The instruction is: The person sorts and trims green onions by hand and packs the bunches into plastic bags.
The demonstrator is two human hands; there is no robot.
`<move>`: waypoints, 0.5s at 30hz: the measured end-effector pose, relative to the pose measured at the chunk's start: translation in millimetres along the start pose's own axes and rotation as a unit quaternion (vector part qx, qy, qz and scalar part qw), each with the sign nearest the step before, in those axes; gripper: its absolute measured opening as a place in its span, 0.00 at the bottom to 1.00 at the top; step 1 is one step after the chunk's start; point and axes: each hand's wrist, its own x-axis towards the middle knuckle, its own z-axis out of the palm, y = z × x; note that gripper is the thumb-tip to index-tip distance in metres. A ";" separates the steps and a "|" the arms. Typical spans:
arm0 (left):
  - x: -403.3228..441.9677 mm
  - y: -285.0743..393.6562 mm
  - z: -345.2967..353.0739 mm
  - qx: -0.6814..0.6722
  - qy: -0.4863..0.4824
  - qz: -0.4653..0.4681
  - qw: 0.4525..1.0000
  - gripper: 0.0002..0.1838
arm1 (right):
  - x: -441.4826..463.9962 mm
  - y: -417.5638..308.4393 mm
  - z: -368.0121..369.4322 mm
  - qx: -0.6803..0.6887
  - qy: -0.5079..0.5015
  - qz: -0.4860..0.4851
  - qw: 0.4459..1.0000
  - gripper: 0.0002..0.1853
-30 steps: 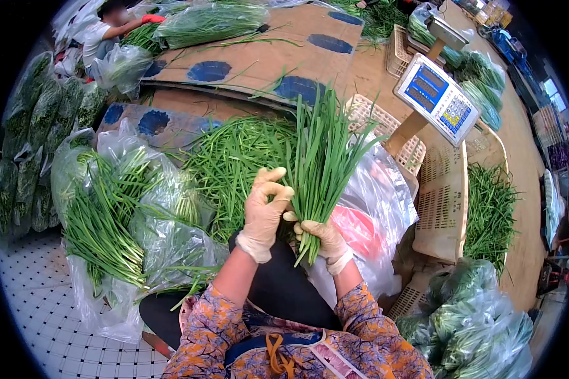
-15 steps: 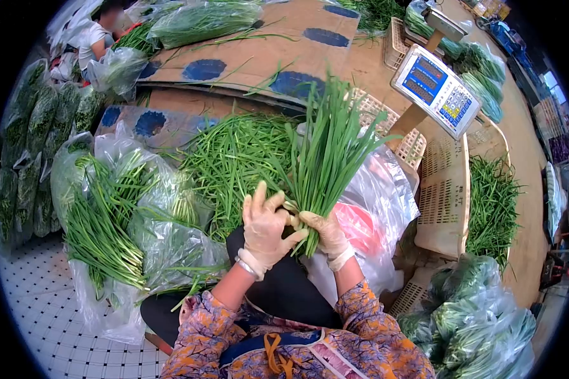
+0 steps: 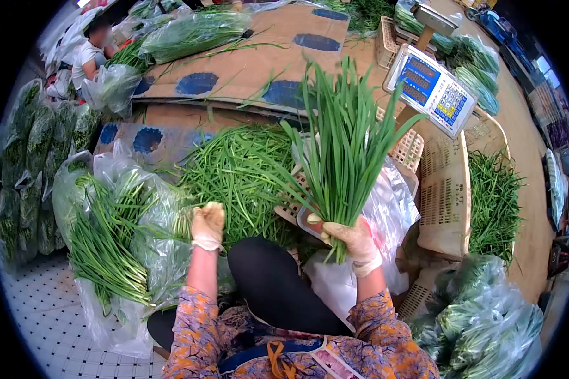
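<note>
A fanned bunch of long green stalks (image 3: 344,151) stands upright in my gloved right hand (image 3: 354,243), whose fingers wrap round its lower ends. My gloved left hand (image 3: 208,222) is at the left edge of a loose heap of green stalks (image 3: 240,177), beside the pale stalk ends in an open plastic bag (image 3: 161,221). Its fingers are curled, and what they hold, if anything, is hidden. More stalks (image 3: 107,243) lie on the bag at the left. White plastic sheeting (image 3: 389,202) lies behind my right hand.
A scale display (image 3: 431,90) stands at the upper right beside a tall crate (image 3: 444,196) and cut greens (image 3: 493,208). Filled bags are at the lower right (image 3: 480,316) and far left (image 3: 41,151). Cardboard (image 3: 246,69) spans the back. A person (image 3: 88,57) sits at the upper left.
My left hand has left the bunch and moved left to the heap's edge. My right hand has shifted slightly right with the bunch. A crate edge behind the bunch now shows.
</note>
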 end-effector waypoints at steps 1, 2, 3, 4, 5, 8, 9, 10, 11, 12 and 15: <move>-9.0 -7.3 11.0 -0.026 -0.103 -0.047 0.993 0.31 | 0.0 -4.0 -0.3 0.002 0.002 -0.002 1.000 0.21; -14.0 -13.2 25.1 0.041 -0.166 -0.124 0.977 0.33 | -0.3 -8.2 -0.5 -0.015 0.011 0.000 1.000 0.20; -27.0 -16.5 54.5 0.106 -0.228 -0.199 0.947 0.36 | 0.0 -11.3 -3.0 -0.033 0.020 0.002 0.999 0.18; -22.4 -28.7 74.8 0.330 -0.244 -0.101 0.906 0.38 | 1.5 -8.5 -11.6 -0.067 0.009 0.021 0.997 0.19; -15.6 -38.7 93.3 0.533 -0.247 0.006 0.809 0.41 | 2.2 -8.7 -12.4 -0.067 0.014 0.017 0.998 0.19; 0.3 -64.7 138.0 0.335 -0.331 -0.045 0.881 0.35 | 5.7 -1.0 -16.7 -0.158 -0.046 -0.038 0.986 0.23; 5.9 -70.9 151.8 0.228 -0.364 -0.070 0.900 0.32 | 6.3 -2.6 -16.7 -0.158 -0.041 -0.043 0.986 0.23; 10.4 -76.6 163.0 0.119 -0.392 -0.097 0.907 0.29 | 6.0 -5.9 -16.3 -0.287 -0.036 -0.104 0.951 0.24; 13.8 -80.4 169.8 0.009 -0.412 -0.124 0.902 0.26 | 4.8 -6.4 -16.9 -0.410 -0.029 -0.161 0.897 0.26; 14.4 -80.4 175.9 -0.047 -0.424 -0.135 0.894 0.26 | 12.7 0.4 -20.3 -0.406 -0.035 -0.180 0.895 0.29; 10.0 -81.9 180.0 -0.066 -0.425 -0.138 0.892 0.25 | 12.5 3.4 -37.3 -0.503 0.003 -0.226 0.834 0.33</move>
